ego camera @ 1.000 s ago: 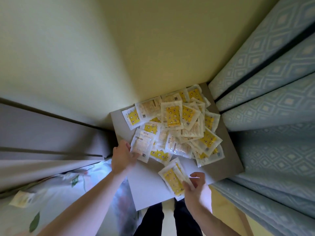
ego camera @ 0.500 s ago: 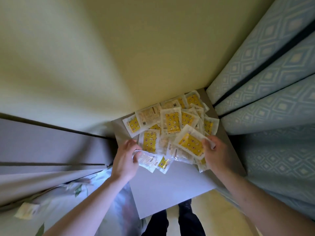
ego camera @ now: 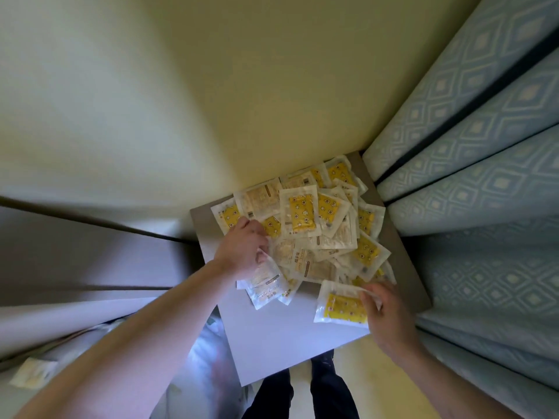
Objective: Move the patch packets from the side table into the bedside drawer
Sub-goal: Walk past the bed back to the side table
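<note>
the right hand (ego camera: pixel 384 309) has drawn one yellow packet (ego camera: pixel 340 306) back from the pile (ego camera: pixel 314 231) to the bench (ego camera: pixel 281 343) front while the left hand (ego camera: pixel 243 247) keeps gripping several packets (ego camera: pixel 266 284), so gathering continues, no drawer in sight.

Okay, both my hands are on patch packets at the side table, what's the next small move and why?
Probably lift the right hand with its pinched yellow packet clear of the table; it already lies apart from the pile, while the left hand is gathering a few.
</note>
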A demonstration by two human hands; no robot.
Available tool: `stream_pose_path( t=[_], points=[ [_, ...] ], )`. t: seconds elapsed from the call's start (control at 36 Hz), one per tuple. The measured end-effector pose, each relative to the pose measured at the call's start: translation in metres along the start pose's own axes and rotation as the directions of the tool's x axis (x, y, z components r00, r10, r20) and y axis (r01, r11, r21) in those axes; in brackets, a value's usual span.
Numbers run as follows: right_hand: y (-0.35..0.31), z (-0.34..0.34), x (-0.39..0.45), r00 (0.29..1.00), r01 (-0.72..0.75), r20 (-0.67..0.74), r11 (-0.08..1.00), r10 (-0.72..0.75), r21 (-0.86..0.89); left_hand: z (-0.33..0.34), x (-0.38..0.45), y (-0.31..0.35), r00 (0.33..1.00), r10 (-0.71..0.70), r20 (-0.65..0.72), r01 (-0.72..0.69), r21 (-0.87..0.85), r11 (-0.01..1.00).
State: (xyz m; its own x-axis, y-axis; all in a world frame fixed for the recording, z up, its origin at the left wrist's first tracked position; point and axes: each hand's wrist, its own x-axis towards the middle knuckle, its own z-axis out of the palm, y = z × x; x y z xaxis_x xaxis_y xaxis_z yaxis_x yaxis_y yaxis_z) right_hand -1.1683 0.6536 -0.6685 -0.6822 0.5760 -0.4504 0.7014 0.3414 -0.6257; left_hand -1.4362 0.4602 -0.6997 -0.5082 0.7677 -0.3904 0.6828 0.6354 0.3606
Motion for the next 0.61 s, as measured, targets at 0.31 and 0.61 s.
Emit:
stream_pose_path(
  t=[0.31, 0.61],
  points=[
    [-0.006, -0.001, -0.012, 0.985, -0.168, 0.063, 0.973, 0.160, 0.156, 0.004, -0.058, 0.005, 0.976, -0.216, -0.007, 0.198, -0.368, 0.909],
    [0.000, 0.003, 0.009, 0.887, -0.409, -0.019, 0.804, 0.461, 0.432, 0.026, -0.114, 0.028, 0.807, -0.590, -0.015, 0.359, -0.781, 0.511]
  ],
)
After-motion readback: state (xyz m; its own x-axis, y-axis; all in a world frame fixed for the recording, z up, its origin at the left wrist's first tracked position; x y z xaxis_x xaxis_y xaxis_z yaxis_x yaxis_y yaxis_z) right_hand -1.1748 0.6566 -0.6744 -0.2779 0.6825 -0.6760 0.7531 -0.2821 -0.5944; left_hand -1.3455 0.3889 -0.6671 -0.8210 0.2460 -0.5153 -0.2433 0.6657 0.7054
